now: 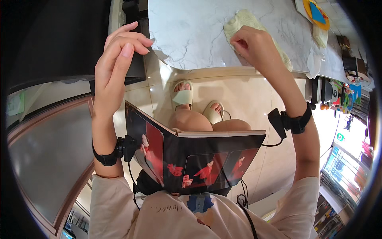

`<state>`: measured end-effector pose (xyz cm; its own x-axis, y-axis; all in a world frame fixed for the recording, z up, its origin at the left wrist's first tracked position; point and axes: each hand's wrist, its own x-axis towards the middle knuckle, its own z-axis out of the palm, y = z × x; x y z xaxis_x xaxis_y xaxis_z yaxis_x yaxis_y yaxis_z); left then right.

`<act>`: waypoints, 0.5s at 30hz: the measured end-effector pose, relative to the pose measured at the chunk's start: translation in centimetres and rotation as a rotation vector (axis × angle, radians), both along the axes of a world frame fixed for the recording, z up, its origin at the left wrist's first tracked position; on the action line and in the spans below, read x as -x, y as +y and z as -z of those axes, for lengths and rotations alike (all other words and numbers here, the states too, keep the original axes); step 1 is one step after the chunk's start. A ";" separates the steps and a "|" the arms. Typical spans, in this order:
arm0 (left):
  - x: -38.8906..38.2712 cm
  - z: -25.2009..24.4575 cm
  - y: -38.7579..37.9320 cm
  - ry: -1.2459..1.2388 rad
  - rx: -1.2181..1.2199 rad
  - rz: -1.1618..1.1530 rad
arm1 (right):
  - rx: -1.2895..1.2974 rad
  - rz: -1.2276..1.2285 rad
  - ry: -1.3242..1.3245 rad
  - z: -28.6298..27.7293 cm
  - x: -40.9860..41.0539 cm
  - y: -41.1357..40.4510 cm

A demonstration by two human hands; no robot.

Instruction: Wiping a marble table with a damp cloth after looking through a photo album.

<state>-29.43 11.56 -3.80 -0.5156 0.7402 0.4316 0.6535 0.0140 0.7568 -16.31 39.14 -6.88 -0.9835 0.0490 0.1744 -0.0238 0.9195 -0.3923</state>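
Observation:
My left hand (119, 56) is raised beside the table's left corner, holding nothing, with its fingers loosely extended. My right hand (255, 44) has its fingers curled in towards the thumb, and nothing shows between them. It is over a pale green terry towel (243, 21) lying on the marble-patterned table (191, 33); whether hand and towel touch is hard to tell. On my lap a hardbound photo album (176, 155) stands partly spread, its dark cover printed with pictures of a person in red. Neither hand touches the album, and its inner pages are hidden from this view.
Crumpled white tissue (315, 62) hangs at the table's front edge. Farther right sits a yellow-and-blue item (317, 13). A large black surface (53, 38) and a framed panel (53, 155) stand to the left. Cables (243, 203) trail from the wrist straps, near the album.

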 end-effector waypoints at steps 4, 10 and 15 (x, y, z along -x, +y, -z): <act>-0.1 0.0 0.1 0.001 -0.010 0.001 | -0.077 0.116 0.020 -0.1 1.7 1.8; -0.3 -0.5 -0.1 0.008 -0.013 0.008 | -0.137 0.114 0.108 0.4 1.1 0.5; -0.1 -0.4 0.0 -0.014 -0.026 0.019 | 0.051 -0.033 -0.041 -0.6 0.3 -1.1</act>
